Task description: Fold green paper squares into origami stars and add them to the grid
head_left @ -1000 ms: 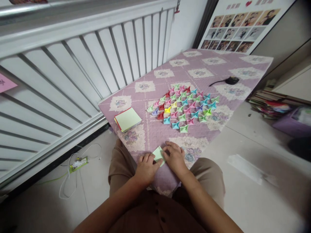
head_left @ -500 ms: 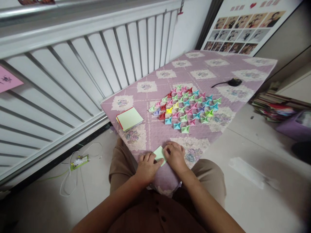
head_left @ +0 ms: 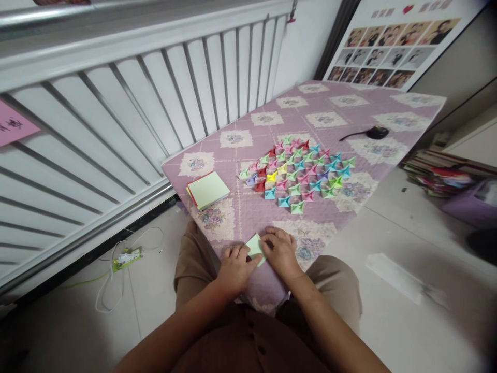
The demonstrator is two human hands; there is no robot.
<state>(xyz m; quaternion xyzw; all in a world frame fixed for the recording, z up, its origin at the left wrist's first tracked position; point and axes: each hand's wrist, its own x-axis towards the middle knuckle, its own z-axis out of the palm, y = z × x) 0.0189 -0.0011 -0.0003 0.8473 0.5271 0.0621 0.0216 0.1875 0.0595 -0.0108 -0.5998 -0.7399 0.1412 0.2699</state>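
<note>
A small folded sheet of pale green origami paper (head_left: pixel 254 245) lies near the table's front corner between my hands. My left hand (head_left: pixel 235 268) holds its left side down, fingers curled and thumb across the lower part. At the paper's right edge, my right hand (head_left: pixel 280 250) pinches with thumb and forefinger; the other fingers are bent behind. Farther up the table stand rows of small folded paper pieces (head_left: pixel 294 189) in green, pink, blue, red and yellow. To the left rests a stack of square paper (head_left: pixel 210 190), pale green on top.
A purple floral cloth (head_left: pixel 248 217) covers the table. A black object with a cable (head_left: pixel 377 132) lies at the right. The white radiator (head_left: pixel 174 83) runs along the left side. On the floor is a power strip (head_left: pixel 127 258), with stacked books (head_left: pixel 438 166) at the right.
My right thumb and forefinger have shifted very slightly left along the paper's upper right edge. The left hand stays put. The whole view has drifted a little.
</note>
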